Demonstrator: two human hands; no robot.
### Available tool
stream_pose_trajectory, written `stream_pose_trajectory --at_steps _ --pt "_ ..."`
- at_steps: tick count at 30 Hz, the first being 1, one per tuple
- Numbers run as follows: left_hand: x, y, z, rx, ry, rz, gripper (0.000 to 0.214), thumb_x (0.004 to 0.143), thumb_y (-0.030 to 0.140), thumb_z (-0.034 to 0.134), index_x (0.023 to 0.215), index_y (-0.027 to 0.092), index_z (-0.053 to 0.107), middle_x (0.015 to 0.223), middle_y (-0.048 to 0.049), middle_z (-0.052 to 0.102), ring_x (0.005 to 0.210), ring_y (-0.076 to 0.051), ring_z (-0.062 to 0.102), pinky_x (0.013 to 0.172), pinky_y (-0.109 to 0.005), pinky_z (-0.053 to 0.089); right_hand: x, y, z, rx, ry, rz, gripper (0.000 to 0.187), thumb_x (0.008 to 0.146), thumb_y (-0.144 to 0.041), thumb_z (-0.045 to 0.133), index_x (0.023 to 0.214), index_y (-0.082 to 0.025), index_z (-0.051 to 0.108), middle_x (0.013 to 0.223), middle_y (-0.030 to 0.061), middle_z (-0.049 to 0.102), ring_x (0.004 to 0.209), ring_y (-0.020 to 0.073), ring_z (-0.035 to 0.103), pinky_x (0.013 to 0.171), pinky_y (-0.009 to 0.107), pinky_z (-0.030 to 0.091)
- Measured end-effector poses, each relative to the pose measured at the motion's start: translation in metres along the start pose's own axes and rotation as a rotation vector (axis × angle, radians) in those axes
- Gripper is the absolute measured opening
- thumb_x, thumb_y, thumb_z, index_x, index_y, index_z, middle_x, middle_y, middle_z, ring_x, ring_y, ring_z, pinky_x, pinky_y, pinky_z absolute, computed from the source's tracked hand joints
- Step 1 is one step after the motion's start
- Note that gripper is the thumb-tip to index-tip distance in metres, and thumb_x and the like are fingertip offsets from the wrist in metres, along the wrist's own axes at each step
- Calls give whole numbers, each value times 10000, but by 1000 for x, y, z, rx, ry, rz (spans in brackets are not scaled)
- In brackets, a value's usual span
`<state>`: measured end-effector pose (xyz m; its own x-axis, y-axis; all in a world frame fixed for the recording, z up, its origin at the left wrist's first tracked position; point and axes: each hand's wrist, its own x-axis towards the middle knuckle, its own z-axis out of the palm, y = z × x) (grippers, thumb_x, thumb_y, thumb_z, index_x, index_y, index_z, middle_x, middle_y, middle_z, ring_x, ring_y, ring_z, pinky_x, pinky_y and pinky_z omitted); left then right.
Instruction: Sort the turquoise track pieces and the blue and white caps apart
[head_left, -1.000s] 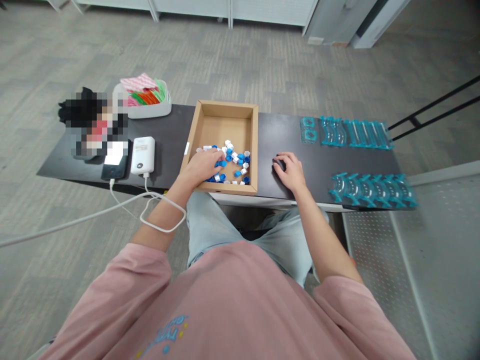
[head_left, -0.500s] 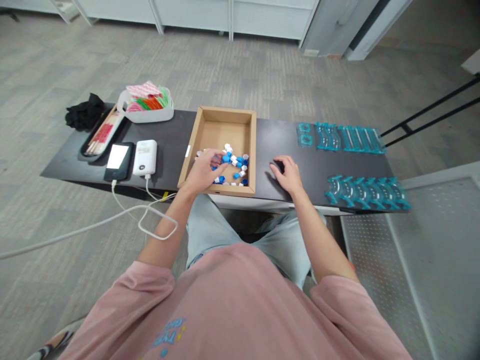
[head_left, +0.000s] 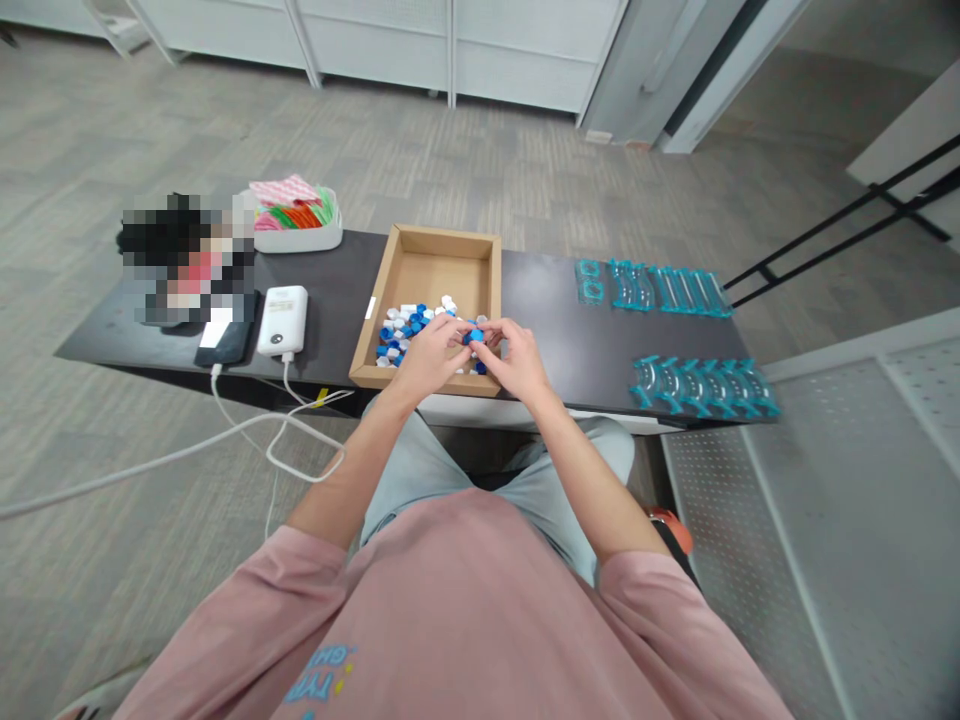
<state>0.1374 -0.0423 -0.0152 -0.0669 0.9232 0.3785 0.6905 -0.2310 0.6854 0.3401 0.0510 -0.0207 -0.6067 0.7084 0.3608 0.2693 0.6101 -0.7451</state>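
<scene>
Showing bright blue: held piece (head_left: 477,336)

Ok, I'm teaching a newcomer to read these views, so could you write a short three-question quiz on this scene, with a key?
1. Multiple choice: what colour is the piece between the fingertips of the left hand and the right hand?
A) red
B) blue
C) green

2. True or false: the white device lies between the phone and the box.

3. Fill in: from the wearer's side, the teal parts lie to the ____ of the box.

Key: 1. B; 2. true; 3. right.
</scene>
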Motion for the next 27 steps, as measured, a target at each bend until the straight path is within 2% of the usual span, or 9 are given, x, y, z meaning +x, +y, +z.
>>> stream_pose_trajectory --at_steps 4,7,10,14,17,21,27 --pt "1 -1 3 10 0 -11 291 1072 245 771 1361 226 808 1310 -101 765 1172 -253 796 1080 -403 695 0 4 0 28 8 12 228 1110 -482 756 1237 -299 804 1170 76 872 1011 313 826 1083 527 632" --pt "1 -1 3 -13 -6 -55 333 1071 258 774 1400 232 815 1314 -108 754 1162 -257 785 1052 -401 696 -3 7 -6 21 48 50 255 1096 -535 768 1195 -302 799 1188 88 879 1038 322 826 1097 532 647" --pt "1 -2 -1 -37 15 -123 298 1065 277 767 1351 234 840 1308 -110 738 1124 -250 771 1007 -394 696 -9 22 -23 1 144 112 329 1084 -604 761 1185 -292 789 1197 103 878 1057 326 819 1089 528 661" --pt "1 -4 -5 -38 61 -183 274 1041 300 775 1291 235 867 1288 -110 724 1089 -250 751 1002 -410 689 -22 59 -54 -135 233 219 348 1079 -621 738 1151 -283 778 1198 120 854 1017 312 793 1054 510 657" --pt "3 -5 -4 -27 44 -170 279 1038 309 763 1283 238 875 1266 -110 740 1108 -264 752 1068 -444 675 -36 80 -65 -245 158 320 288 1068 -560 761 1101 -275 784 1240 126 819 997 296 780 1023 491 645" --pt "3 -9 -1 -19 34 -145 337 1023 331 784 1335 224 853 1228 -108 784 1118 -280 772 1132 -482 659 -43 85 -59 -370 42 392 200 1061 -456 799 1124 -267 809 1304 133 803 1155 333 775 1127 533 574" --pt "1 -12 1 -76 55 -228 469 978 316 824 1433 217 770 1259 -118 828 1097 -264 810 923 -389 692 -23 82 -49 -404 17 440 261 1060 -448 824 1263 -285 828 1273 124 808 1253 376 737 1120 534 530"
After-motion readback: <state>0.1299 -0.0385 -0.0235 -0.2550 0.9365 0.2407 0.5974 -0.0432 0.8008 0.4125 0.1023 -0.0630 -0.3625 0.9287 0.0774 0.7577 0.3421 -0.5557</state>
